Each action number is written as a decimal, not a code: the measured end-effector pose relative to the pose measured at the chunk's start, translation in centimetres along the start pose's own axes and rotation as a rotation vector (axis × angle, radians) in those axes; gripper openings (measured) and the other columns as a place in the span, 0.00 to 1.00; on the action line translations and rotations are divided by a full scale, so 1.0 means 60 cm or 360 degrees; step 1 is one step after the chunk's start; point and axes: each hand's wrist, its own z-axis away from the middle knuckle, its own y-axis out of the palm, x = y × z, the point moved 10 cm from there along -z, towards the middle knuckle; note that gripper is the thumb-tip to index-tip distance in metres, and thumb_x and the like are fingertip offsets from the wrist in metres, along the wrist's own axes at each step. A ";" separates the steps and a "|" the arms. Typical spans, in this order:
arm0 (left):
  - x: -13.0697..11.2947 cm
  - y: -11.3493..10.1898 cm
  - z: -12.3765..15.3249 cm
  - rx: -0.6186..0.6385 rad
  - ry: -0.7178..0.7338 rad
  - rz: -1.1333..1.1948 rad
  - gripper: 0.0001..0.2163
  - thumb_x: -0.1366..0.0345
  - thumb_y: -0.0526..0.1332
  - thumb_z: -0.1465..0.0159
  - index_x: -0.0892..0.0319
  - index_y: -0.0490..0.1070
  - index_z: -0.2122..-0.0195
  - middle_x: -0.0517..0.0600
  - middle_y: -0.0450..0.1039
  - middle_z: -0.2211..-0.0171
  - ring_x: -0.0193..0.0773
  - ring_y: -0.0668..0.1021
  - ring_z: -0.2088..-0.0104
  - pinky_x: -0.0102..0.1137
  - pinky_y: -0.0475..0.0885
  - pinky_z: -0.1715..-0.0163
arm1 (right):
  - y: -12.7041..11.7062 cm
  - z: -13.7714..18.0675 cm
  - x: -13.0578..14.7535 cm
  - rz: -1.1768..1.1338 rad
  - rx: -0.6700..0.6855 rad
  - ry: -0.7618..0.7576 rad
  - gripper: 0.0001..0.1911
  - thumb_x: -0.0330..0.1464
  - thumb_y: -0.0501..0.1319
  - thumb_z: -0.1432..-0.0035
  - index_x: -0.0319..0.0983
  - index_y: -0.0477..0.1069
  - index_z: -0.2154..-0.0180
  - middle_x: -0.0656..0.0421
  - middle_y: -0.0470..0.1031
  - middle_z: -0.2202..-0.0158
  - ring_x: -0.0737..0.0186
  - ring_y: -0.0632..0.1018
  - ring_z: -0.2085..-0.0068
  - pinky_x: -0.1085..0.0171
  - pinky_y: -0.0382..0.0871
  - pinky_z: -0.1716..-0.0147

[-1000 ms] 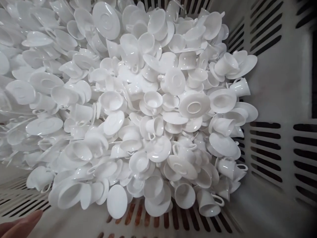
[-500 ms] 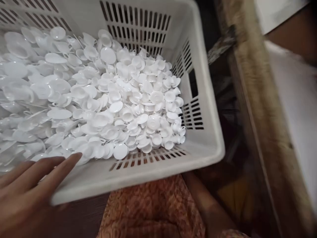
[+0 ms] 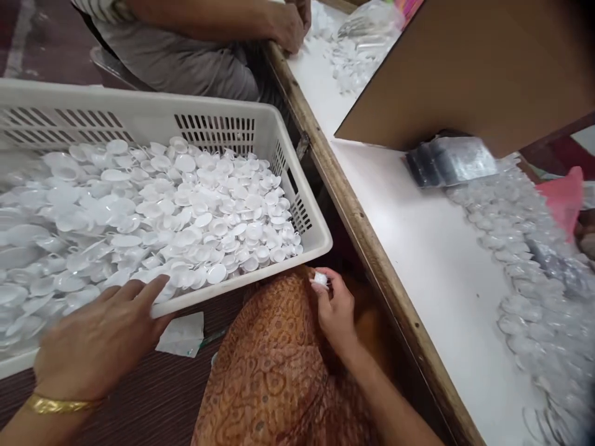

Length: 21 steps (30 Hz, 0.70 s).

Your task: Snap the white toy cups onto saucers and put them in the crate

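My left hand [image 3: 100, 337], with a gold bangle at the wrist, lies over the near rim of a white plastic basket [image 3: 251, 280]. Its fingers reach inside and the thumb stays outside, gripping the rim. The basket holds a heap of tiny white cups and saucers [image 3: 186, 217]. To the right of the basket's near corner, above my lap, my right hand [image 3: 335, 303] pinches a small white cup [image 3: 320, 279] between thumb and fingers. Part of that cup is hidden by the fingertips.
A white table [image 3: 400, 248] with a wooden edge stands at the right. On it are rows of clear plastic packs [image 3: 539, 297], dark packets [image 3: 450, 162] and an upright cardboard sheet [image 3: 465, 68]. Another person's hands [image 3: 290, 28] work at its far end. A small clear bag [image 3: 182, 334] lies below the basket.
The view has swung right and up, bringing the table and co-worker into sight. My right hand has come into view with the cup. My left hand now grips the basket rim.
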 end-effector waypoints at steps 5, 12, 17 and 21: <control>-0.031 -0.042 0.004 0.0056 0.0017 -0.0361 0.23 0.49 0.43 0.41 0.54 0.63 0.51 0.52 0.71 0.64 0.48 0.75 0.64 0.39 0.67 0.69 | -0.066 0.051 0.158 -0.0070 -0.0028 -0.0572 0.17 0.22 0.53 0.45 0.40 0.65 0.54 0.54 0.72 0.58 0.61 0.73 0.55 0.59 0.69 0.55; -0.051 -0.072 0.015 0.0158 -0.0072 -0.0315 0.25 0.46 0.41 0.39 0.56 0.65 0.52 0.55 0.72 0.58 0.50 0.75 0.59 0.41 0.68 0.64 | -0.157 0.117 0.207 -0.0143 -0.0191 -0.1039 0.25 0.18 0.53 0.46 0.41 0.62 0.48 0.53 0.71 0.52 0.59 0.72 0.50 0.54 0.70 0.53; -0.048 -0.075 0.020 0.0230 -0.0177 -0.0222 0.28 0.43 0.44 0.41 0.58 0.67 0.52 0.56 0.72 0.54 0.51 0.74 0.54 0.40 0.66 0.58 | -0.226 0.159 0.205 -0.0231 -0.0308 -0.1030 0.29 0.18 0.53 0.46 0.45 0.58 0.44 0.55 0.70 0.51 0.58 0.71 0.49 0.54 0.70 0.52; -0.044 -0.078 0.014 0.0192 -0.0215 -0.0153 0.31 0.40 0.46 0.45 0.59 0.70 0.53 0.56 0.74 0.56 0.49 0.74 0.56 0.38 0.66 0.57 | -0.283 0.186 0.196 -0.0261 -0.0421 -0.0980 0.30 0.19 0.54 0.46 0.45 0.57 0.44 0.55 0.71 0.52 0.59 0.72 0.50 0.56 0.69 0.52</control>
